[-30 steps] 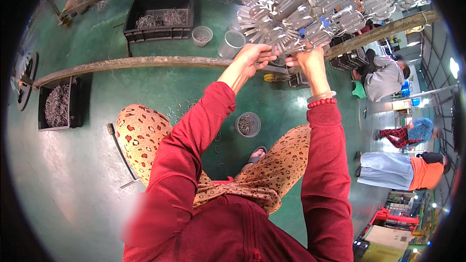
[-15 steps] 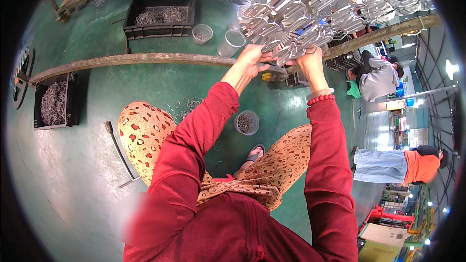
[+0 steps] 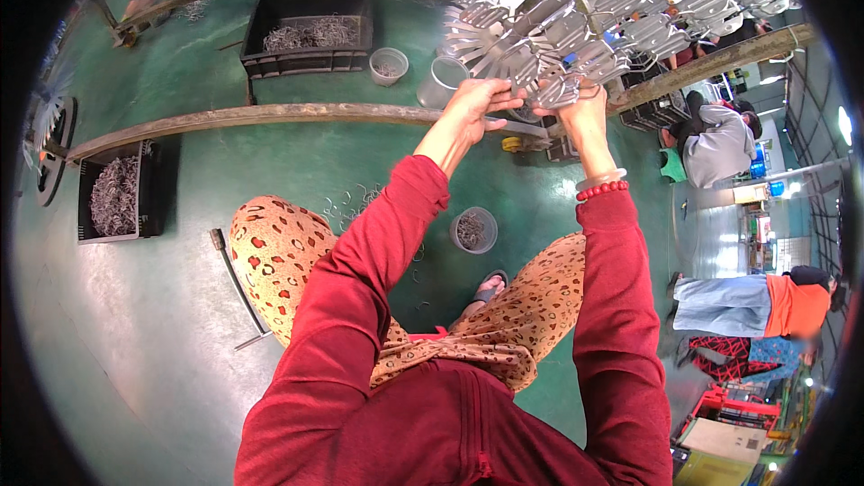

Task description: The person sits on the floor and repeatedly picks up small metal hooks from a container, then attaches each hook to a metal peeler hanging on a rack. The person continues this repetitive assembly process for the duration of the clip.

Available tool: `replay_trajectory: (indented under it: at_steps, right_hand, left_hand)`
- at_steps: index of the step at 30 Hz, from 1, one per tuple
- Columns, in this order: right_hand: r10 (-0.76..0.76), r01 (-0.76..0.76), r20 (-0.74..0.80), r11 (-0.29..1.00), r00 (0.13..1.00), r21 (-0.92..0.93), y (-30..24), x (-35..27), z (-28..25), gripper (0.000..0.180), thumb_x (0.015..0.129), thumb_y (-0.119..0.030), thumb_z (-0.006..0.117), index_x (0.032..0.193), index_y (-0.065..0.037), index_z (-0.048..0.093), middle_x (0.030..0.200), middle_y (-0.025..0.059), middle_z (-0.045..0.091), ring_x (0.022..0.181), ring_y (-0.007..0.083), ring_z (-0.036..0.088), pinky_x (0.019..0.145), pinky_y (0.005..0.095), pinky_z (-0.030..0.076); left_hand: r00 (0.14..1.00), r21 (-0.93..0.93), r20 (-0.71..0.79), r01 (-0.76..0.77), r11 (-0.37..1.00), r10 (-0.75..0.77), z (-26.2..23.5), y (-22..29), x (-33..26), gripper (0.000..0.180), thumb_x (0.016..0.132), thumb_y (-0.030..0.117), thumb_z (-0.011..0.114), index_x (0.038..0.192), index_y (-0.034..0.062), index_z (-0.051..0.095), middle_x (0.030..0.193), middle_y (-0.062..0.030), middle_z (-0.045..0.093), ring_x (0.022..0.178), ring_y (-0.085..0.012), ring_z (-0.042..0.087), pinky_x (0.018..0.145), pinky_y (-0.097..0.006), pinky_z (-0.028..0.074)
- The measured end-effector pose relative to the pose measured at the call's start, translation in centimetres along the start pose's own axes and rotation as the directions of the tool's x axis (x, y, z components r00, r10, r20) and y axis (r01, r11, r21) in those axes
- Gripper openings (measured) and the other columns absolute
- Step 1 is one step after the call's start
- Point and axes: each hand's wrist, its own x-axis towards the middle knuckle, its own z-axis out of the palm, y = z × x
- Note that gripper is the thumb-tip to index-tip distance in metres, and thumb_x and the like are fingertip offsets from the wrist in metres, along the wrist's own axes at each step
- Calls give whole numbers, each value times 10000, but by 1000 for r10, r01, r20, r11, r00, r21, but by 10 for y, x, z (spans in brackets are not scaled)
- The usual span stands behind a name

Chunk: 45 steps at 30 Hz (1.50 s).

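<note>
Two hands at the near edge of the hanging metal pieces

Both bare hands meet at the near edge of a dense, shiny cluster of metal pieces (image 3: 603, 58), which fills the far right of the scene above a wooden rail (image 3: 315, 113). The left hand (image 3: 470, 112) reaches in with fingers stretched and slightly bent, their tips at the cluster's left near edge; whether they pinch anything I cannot tell. The right hand (image 3: 585, 117) is curled just beside it, fingers partly hidden by the metal, so its grip cannot be told either. A red bead bracelet (image 3: 601, 190) and a pale bangle (image 3: 601, 177) circle the right wrist.

On the green floor (image 3: 180, 351), between the person's knees, a clear tub (image 3: 490, 223) holds small metal bits, with loose curved ones scattered to its left. Beyond the rail stand a black crate (image 3: 306, 63) partly filled with metal bits, a small whitish tub (image 3: 389, 79) and a taller translucent container (image 3: 441, 85). Another dark crate (image 3: 147, 189), heaped with bits, is at left. Near the left knee lies a thin rod (image 3: 236, 279). Far to the right, someone wears an orange top (image 3: 796, 304).
</note>
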Motion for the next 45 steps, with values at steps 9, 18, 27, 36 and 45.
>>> replay_trajectory:
  at_steps: [9, 18, 27, 36, 45]
  right_hand:
    - [-35, 38, -45, 997, 998, 60, 2, -16, -12, 173, 792, 92, 448, 861, 131, 602, 718, 200, 661, 594, 257, 676, 515, 330, 576]
    - [-71, 71, -66, 997, 995, -4, 14, -53, -37, 343, 850, 8, 526, 1188, 68, 529, 692, 130, 652, 558, 159, 645, 495, 284, 539]
    - [-5, 24, -84, 972, 996, 233, 57, -61, -36, 390, 841, -1, 580, 1203, 112, 490, 846, 147, 637, 627, 175, 653, 521, 264, 556]
    - [-52, 103, -180, 954, 982, 281, 58, -74, -47, 335, 870, -33, 527, 1193, 55, 542, 889, 161, 673, 622, 138, 643, 484, 238, 517]
    - [-211, 325, -298, 852, 931, 410, 56, -81, -41, 334, 860, 6, 526, 1189, 62, 539, 1080, 192, 622, 910, 196, 640, 664, 262, 567]
  left_hand:
    - [995, -89, 93, -11, 996, 20, -3, -11, 8, 223, 893, 213, 546, 1031, 38, 543, 1049, -117, 629, 1036, -233, 575, 827, -511, 419]
    - [990, -68, 143, 22, 997, -12, -4, -23, 13, 312, 951, 245, 455, 1165, 19, 466, 1201, -112, 479, 1151, -307, 464, 859, -636, 438]
    - [968, -202, 250, 69, 977, -17, -6, -44, 17, 198, 890, 103, 531, 1051, -9, 500, 1209, -139, 483, 1196, -379, 450, 873, -659, 408]
    - [975, -185, 218, -4, 983, 45, 13, -33, -9, 140, 839, 87, 592, 964, 34, 561, 1046, -113, 587, 1150, -362, 497, 891, -651, 395]
    - [981, -157, 191, -14, 988, 44, 18, -42, -5, 84, 842, 107, 592, 912, 60, 589, 1117, -122, 598, 1154, -284, 508, 916, -615, 393]
